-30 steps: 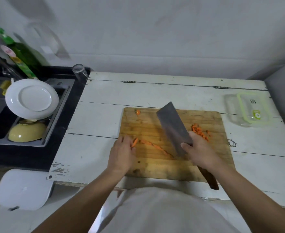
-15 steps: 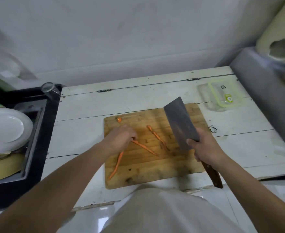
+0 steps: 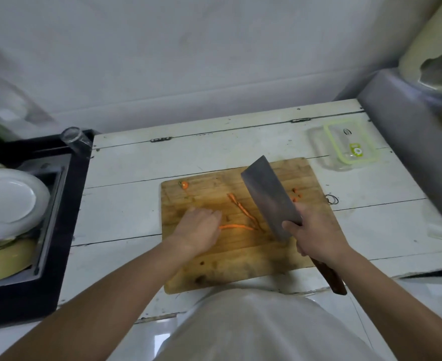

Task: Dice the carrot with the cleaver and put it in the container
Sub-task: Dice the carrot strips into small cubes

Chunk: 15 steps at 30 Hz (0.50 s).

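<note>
A wooden cutting board [image 3: 240, 259] lies on the white table. Thin carrot strips [image 3: 240, 208] rest at its middle, and a carrot end [image 3: 185, 185] sits near its far left corner. My left hand [image 3: 199, 230] covers and pinches the left end of one strip [image 3: 236, 226]. My right hand [image 3: 316, 235] grips the cleaver [image 3: 269, 199] by its dark handle, blade raised and tilted over the board's right half. A few diced bits [image 3: 296, 196] show beside the blade. The clear container with a green-rimmed lid [image 3: 344, 147] stands at the table's far right.
A black sink on the left holds a white plate [image 3: 8, 201] and a yellow bowl [image 3: 3, 261]. A glass [image 3: 75, 138] stands at the sink's back corner. A grey ledge [image 3: 410, 152] borders the table on the right. A small dark ring [image 3: 331, 199] lies beside the board.
The view swung right a second ago. My left hand turned the strip that pointed toward the board's near left corner; it now lies crosswise. The cleaver stays raised.
</note>
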### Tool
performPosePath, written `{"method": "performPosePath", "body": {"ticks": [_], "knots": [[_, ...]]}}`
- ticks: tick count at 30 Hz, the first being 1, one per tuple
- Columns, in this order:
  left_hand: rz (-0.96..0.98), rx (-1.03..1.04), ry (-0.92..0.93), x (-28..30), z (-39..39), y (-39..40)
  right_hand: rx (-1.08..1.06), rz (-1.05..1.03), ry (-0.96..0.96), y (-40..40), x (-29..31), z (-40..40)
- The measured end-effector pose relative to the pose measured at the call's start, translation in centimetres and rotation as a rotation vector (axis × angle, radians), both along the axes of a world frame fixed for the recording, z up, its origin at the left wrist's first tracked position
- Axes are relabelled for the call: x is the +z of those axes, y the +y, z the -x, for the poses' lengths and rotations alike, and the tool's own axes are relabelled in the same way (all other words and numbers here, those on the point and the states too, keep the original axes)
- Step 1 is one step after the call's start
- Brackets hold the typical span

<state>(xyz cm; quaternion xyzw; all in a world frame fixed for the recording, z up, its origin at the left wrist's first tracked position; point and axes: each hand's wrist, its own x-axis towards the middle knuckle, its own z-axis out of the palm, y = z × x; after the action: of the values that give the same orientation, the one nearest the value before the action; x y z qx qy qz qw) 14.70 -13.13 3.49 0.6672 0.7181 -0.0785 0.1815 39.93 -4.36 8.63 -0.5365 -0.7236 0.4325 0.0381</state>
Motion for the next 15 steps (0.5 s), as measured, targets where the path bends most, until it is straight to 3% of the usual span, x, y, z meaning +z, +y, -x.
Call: {"method": "performPosePath", "body": {"ticks": [4, 7, 12, 15], "knots": [[0.219, 0.336, -0.118, 0.6, -2.5, -2.2, 0.030, 0.022, 0.008, 0.1, -0.1, 0.5], [0.235, 0.607, -0.231, 0.3, -3.1, -4.0, 0.072, 0.016, 0.008, -0.2, -0.5, 1.1], [0.140, 1.130, -0.904, -0.3, -5.6, -3.9, 0.160, 0.007, -0.099, -1.9, -1.3, 2.4], [0.054, 1.252, -1.049, -0.4, -6.2, -4.2, 0.265, -0.075, -0.202, -3.1, -1.6, 2.8]]}}
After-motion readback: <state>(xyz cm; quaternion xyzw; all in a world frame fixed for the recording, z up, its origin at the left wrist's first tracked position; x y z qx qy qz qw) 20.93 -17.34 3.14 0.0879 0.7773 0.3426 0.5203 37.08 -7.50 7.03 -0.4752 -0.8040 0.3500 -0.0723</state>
